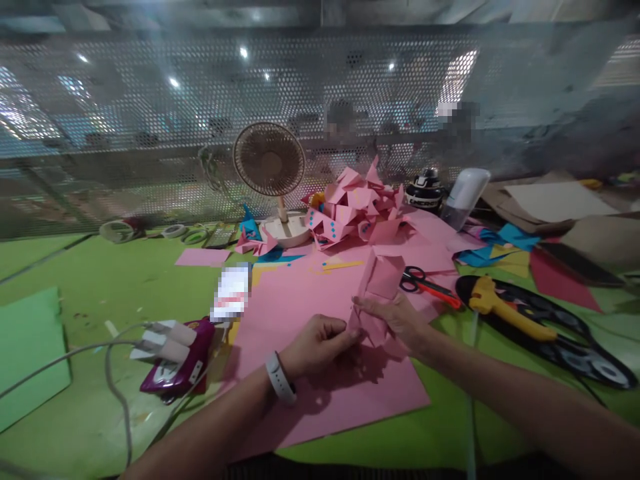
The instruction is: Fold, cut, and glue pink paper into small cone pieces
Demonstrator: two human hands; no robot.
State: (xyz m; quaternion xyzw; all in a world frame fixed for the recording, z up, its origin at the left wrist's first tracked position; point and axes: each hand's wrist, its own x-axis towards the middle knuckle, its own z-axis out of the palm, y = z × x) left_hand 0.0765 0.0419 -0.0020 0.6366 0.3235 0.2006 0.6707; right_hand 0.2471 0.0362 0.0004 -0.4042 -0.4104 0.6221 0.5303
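A folded piece of pink paper (381,277), creased into panels, is held upright between my two hands. My left hand (323,343), with a pale band on its wrist, pinches the paper's lower left edge. Thumb across its front, my right hand (395,320) grips the same paper from the right side. Under both hands lies a large flat sheet of pink paper (280,400). Behind it rises a heap of folded pink paper pieces (357,203), some dotted with blue. Black-handled scissors (414,280) rest just right of the held paper.
A small fan (270,160) stands at the back. To the left are a purple power strip (180,367) with white plugs, a phone (233,292) and green paper (33,353). A black-and-yellow tool (520,320) lies at right, near a white bottle (467,190).
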